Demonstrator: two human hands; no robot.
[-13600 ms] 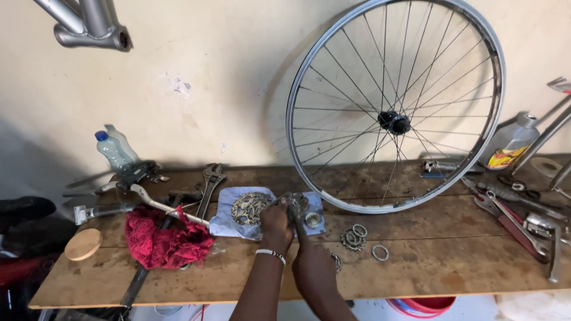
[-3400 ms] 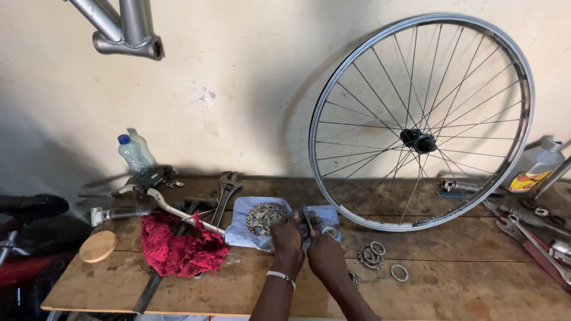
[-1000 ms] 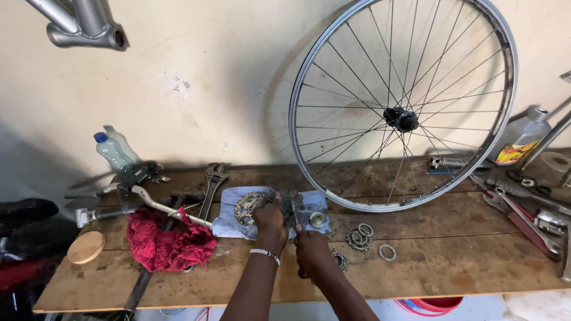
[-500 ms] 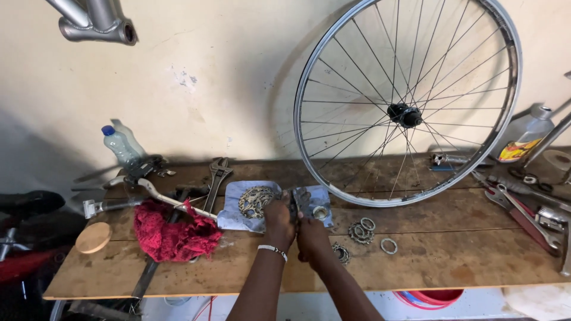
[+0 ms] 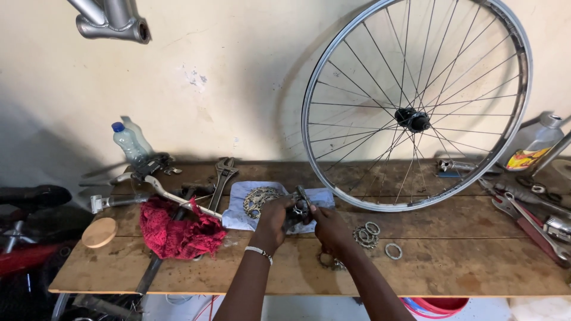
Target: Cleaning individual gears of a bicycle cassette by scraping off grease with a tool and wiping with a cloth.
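Note:
My left hand point(image 5: 272, 220) and my right hand point(image 5: 329, 226) meet over a pale blue cloth point(image 5: 244, 205) on the wooden bench point(image 5: 196, 270). Between them they hold a small dark metal bicycle part point(image 5: 297, 209); both hands grip it. A toothed sprocket cluster point(image 5: 259, 200) lies on the cloth just left of my left hand. Loose metal rings and spacers point(image 5: 367, 233) lie on the bench right of my right hand. A beaded bracelet sits on my left wrist.
A spoked bicycle wheel point(image 5: 416, 107) leans against the wall behind the bench. A red rag point(image 5: 178, 232), an adjustable wrench point(image 5: 221, 176), a plastic bottle point(image 5: 129, 141) and a round wooden disc point(image 5: 99, 232) lie at left. Tools point(image 5: 529, 214) and an oil bottle point(image 5: 532, 144) sit at right.
Both hands stay together on the metal part over the cloth. Only the head view shifts slightly; nothing on the bench has moved.

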